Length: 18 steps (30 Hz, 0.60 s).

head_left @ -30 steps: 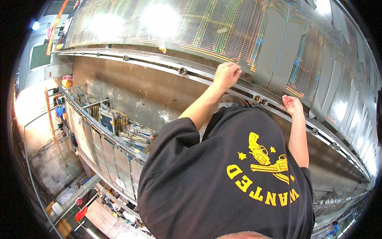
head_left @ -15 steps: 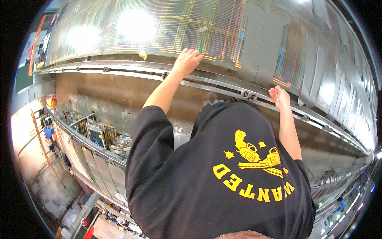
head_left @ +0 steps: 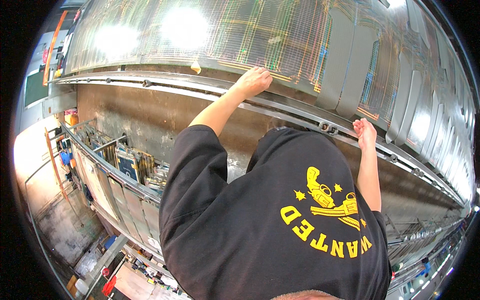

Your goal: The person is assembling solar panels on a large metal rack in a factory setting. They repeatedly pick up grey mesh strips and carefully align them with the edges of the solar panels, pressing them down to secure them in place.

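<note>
While the view bends hard at its rim, the biggest thing in it is the long reflective panel (head_left: 260, 35), a shiny sheet ruled with fine coloured grid lines that runs the whole width above. Two bright lamp glares sit on its left part. Below its lower edge runs a metal rail (head_left: 165, 85) with bolts and small roller fittings, and under that a worn brown surface (head_left: 140, 120), stained and scuffed.

Left hand (head_left: 254, 80): fingers curled down over the panel's lower edge, just above the rail, likely pressing or steadying it there. Right hand (head_left: 365, 132): raised against the rail further right, fingers half bent and touching the metal; whether it actually grips is hard to tell from this angle. Both arms reach out from a black sleeved shirt (head_left: 270, 225) with a yellow print.

Room: panel edge is unobstructed between the hands. To the left and lower, a rack (head_left: 125, 170) holds upright framed sheets, well apart from both hands. A small yellowish tab (head_left: 196, 66) hangs at the panel edge, left of the left hand.
</note>
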Tool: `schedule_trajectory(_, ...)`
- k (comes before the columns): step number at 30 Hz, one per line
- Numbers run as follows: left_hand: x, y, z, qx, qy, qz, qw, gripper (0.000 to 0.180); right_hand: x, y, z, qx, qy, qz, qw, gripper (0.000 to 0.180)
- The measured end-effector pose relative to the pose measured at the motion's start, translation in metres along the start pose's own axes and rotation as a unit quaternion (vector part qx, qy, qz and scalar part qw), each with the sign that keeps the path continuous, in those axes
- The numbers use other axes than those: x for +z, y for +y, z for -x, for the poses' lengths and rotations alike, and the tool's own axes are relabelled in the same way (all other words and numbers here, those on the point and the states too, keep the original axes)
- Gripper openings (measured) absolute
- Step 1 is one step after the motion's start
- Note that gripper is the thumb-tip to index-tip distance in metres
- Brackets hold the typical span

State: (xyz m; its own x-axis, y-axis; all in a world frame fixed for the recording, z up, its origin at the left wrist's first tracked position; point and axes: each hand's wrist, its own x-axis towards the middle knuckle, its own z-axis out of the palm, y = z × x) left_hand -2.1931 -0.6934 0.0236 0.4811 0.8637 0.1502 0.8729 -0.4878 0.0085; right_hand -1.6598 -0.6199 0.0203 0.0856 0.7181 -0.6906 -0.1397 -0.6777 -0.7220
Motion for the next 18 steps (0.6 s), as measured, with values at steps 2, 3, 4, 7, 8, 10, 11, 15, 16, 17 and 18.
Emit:
schedule_trajectory(2,0.006,0.000,0.002,-0.001,-0.006,0.006,1.000,0.012,0.001,-0.001,0.003,-0.001,0.007,0.006,1.000,0.019)
schedule_trajectory(3,0.009,0.000,0.003,-0.001,-0.009,0.009,1.000,0.013,0.002,-0.001,0.002,-0.002,0.006,0.004,1.000,0.019)
schedule_trajectory(4,0.011,-0.002,0.005,-0.026,-0.011,0.035,0.999,0.014,0.005,-0.001,0.001,-0.003,0.004,0.003,1.000,0.019)
schedule_trajectory(7,-0.003,-0.004,0.003,-0.071,-0.036,0.098,0.992,0.014,-0.001,0.004,0.001,-0.020,0.012,0.012,1.000,0.018)
schedule_trajectory(8,-0.007,-0.006,0.004,-0.065,-0.020,0.096,0.993,0.014,0.000,0.005,0.000,-0.027,0.012,0.018,0.999,0.018)
schedule_trajectory(10,-0.009,-0.009,0.006,-0.050,0.013,0.095,0.994,0.018,0.000,0.005,0.000,-0.025,0.020,0.021,0.999,0.018)
schedule_trajectory(11,-0.012,-0.011,0.006,-0.049,-0.005,0.081,0.996,0.026,0.001,0.004,0.002,-0.028,0.022,0.020,0.999,0.019)
schedule_trajectory(15,-0.007,-0.024,0.013,-0.008,0.014,0.107,0.994,0.019,0.007,0.004,0.007,-0.041,0.021,0.029,0.998,0.021)
schedule_trajectory(16,-0.006,-0.025,0.014,0.000,0.014,0.113,0.993,0.017,0.008,0.004,0.009,-0.041,0.026,0.036,0.998,0.022)
schedule_trajectory(17,-0.007,-0.027,0.015,0.008,0.012,0.118,0.993,0.016,0.009,0.004,0.010,-0.040,0.030,0.033,0.998,0.022)
schedule_trajectory(18,-0.006,-0.027,0.016,0.010,0.011,0.113,0.994,0.014,0.010,0.004,0.012,-0.040,0.033,0.030,0.998,0.022)
